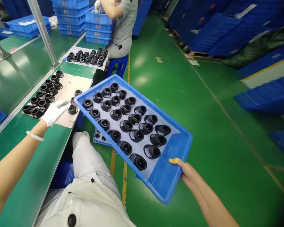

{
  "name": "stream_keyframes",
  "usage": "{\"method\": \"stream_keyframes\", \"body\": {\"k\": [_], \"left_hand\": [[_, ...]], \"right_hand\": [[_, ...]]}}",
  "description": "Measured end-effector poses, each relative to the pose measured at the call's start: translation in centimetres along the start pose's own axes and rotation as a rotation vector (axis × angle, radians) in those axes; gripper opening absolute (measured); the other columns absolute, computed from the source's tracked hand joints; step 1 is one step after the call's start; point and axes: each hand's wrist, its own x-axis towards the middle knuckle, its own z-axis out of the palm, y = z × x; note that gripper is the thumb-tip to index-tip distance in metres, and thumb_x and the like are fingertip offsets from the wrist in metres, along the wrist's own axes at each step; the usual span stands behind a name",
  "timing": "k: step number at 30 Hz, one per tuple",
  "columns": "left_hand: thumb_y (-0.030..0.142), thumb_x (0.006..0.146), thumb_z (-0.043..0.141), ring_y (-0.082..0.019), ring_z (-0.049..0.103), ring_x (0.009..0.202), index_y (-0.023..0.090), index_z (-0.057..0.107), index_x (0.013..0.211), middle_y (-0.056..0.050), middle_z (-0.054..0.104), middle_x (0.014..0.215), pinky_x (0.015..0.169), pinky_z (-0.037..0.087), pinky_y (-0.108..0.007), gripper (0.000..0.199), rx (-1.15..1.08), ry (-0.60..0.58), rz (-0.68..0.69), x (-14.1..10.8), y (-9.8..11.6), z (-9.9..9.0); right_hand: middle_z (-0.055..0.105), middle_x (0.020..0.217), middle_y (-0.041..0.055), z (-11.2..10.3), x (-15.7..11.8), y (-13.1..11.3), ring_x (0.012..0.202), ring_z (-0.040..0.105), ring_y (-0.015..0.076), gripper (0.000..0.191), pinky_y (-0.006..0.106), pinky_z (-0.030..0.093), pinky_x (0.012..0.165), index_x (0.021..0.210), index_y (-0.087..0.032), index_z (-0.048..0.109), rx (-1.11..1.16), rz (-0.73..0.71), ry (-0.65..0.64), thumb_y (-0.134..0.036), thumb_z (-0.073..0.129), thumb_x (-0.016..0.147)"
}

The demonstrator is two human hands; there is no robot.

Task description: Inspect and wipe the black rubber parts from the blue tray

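Gripping the near rim of a tilted blue plastic tray, our bare right hand holds it above the green floor, with rows of black moulded ring-shaped parts sitting on its pale liner. Our white-gloved left hand is open, grasping nothing, just beside a single black ring-shaped part on a tan sheet lying on the green workbench to the left.

white glove, yellow fingertip cot, pale bangle, white trousers
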Motion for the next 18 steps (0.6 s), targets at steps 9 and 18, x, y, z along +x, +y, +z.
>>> {"method": "stream_keyframes", "body": {"k": [9, 18], "left_hand": [[0.016, 0.086, 0.048, -0.028, 0.059, 0.109, 0.017, 0.061, 0.115, -0.014, 0.064, 0.114, 0.091, 0.049, -0.044, 0.032, 0.628, -0.172, 0.535, -9.2, -6.3, 3.0], [0.026, 0.073, 0.059, -0.039, 0.057, 0.113, 0.026, 0.037, 0.141, -0.017, 0.059, 0.126, 0.085, 0.053, -0.053, 0.072, 1.02, -0.038, 0.204, -14.3, -11.0, 5.9]], "right_hand": [[0.053, 0.046, -0.0058, 10.1, 5.9, 9.6, 0.052, 0.063, 0.0198, 0.021, 0.035, 0.06, 0.059, 0.059, -0.024, 0.043, 0.177, 0.152, 0.071, -0.02, 0.062, 0.066], [0.056, 0.062, -0.0034, 26.2, 18.0, 14.0, 0.055, 0.06, 0.0133, 0.023, 0.029, 0.055, 0.056, 0.095, -0.018, 0.057, 0.261, 0.291, -0.139, -0.04, 0.049, 0.094]]}}
